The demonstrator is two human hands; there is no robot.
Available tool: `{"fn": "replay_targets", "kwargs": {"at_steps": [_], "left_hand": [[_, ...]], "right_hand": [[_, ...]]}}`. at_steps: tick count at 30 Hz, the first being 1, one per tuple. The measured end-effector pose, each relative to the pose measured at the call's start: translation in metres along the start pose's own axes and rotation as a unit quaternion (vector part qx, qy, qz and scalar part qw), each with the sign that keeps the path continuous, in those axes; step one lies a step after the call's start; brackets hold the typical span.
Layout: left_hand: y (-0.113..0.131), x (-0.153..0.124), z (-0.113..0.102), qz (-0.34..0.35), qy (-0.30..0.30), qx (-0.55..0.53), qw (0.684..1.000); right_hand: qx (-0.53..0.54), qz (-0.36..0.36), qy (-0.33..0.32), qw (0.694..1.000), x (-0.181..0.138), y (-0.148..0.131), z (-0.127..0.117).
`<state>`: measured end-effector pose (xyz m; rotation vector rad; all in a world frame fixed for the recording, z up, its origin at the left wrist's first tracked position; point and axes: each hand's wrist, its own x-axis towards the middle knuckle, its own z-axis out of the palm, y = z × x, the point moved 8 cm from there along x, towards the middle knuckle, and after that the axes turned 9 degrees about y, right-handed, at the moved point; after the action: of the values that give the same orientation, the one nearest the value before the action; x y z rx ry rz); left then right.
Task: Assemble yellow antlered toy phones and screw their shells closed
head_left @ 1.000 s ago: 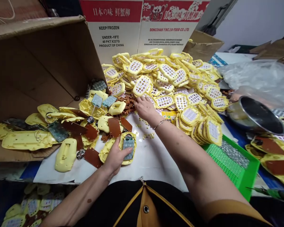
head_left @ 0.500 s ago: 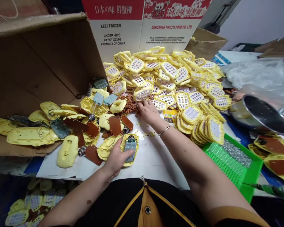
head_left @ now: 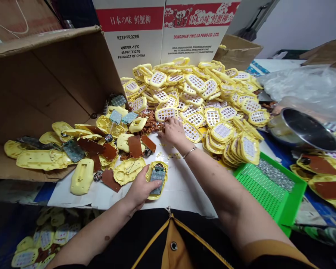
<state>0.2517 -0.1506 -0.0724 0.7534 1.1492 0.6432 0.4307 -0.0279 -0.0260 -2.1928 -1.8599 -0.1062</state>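
Observation:
My left hand (head_left: 142, 186) grips a yellow plastic shell (head_left: 165, 166) near the table's front edge, thumb laid over the circuit board (head_left: 158, 175) inside it. A round black part with wires sits above that board. Farther forward, my right hand (head_left: 174, 131) reaches to a heap of small brown pieces (head_left: 148, 124). Its fingers are curled in at the heap's edge, the tips partly hidden, so what they pinch cannot be made out. Just left of my left hand lies another open yellow shell (head_left: 128, 171) with thin wires.
Yellow shells with white keypads (head_left: 196, 83) are piled at the back, some stacked at right. A green basket (head_left: 285, 209) holds small metallic bits, with a steel bowl (head_left: 274, 129) beyond. Shells and brown boards (head_left: 111, 180) spill from a cardboard box (head_left: 44, 86) at left.
The view has shifted slightly. My left hand and its shell are now apart from the neighbouring open shell. A keypad shell by my right hand has shifted; that hand stays at the brown heap.

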Motion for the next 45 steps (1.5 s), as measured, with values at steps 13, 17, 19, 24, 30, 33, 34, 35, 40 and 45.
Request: {"fn": "replay_targets", "kwargs": {"at_steps": [13, 17, 19, 24, 30, 33, 34, 35, 40, 45], "left_hand": [[0.006, 0.004, 0.001, -0.015, -0.015, 0.01, 1.0], [0.014, 0.001, -0.001, -0.005, -0.019, -0.041, 0.999], [0.016, 0.0, 0.001, -0.018, -0.03, -0.072, 0.997], [0.002, -0.002, 0.018, -0.097, -0.085, -0.075, 0.989], [-0.002, -0.001, 0.012, -0.02, -0.084, 0.053, 0.995], [-0.004, -0.004, 0.013, 0.002, -0.109, 0.122, 0.986], [-0.004, -0.005, 0.014, 0.002, -0.111, 0.122, 0.986], [-0.004, -0.006, 0.015, -0.004, -0.109, 0.11, 0.988], [-0.006, -0.004, 0.02, -0.054, -0.058, 0.048, 0.996], [-0.011, -0.003, 0.028, -0.073, -0.054, 0.058, 0.994]], "right_hand": [[0.16, 0.059, 0.118, 0.978, 0.003, 0.009, -0.021], [0.228, 0.004, 0.179, 0.957, -0.043, 0.009, -0.05], [0.179, -0.072, 0.18, 0.965, -0.081, -0.004, -0.054], [0.191, -0.185, 0.219, 0.939, -0.164, -0.027, -0.053], [0.591, 0.109, 0.028, 0.799, -0.174, 0.026, -0.025], [0.663, 0.193, -0.122, 0.713, -0.179, 0.029, -0.003], [0.678, 0.208, -0.148, 0.689, -0.18, 0.028, 0.001], [0.695, 0.229, -0.153, 0.664, -0.182, 0.028, 0.004], [0.769, 0.373, -0.041, 0.517, -0.188, 0.047, 0.014], [0.786, 0.395, -0.027, 0.474, -0.19, 0.046, 0.013]]}}
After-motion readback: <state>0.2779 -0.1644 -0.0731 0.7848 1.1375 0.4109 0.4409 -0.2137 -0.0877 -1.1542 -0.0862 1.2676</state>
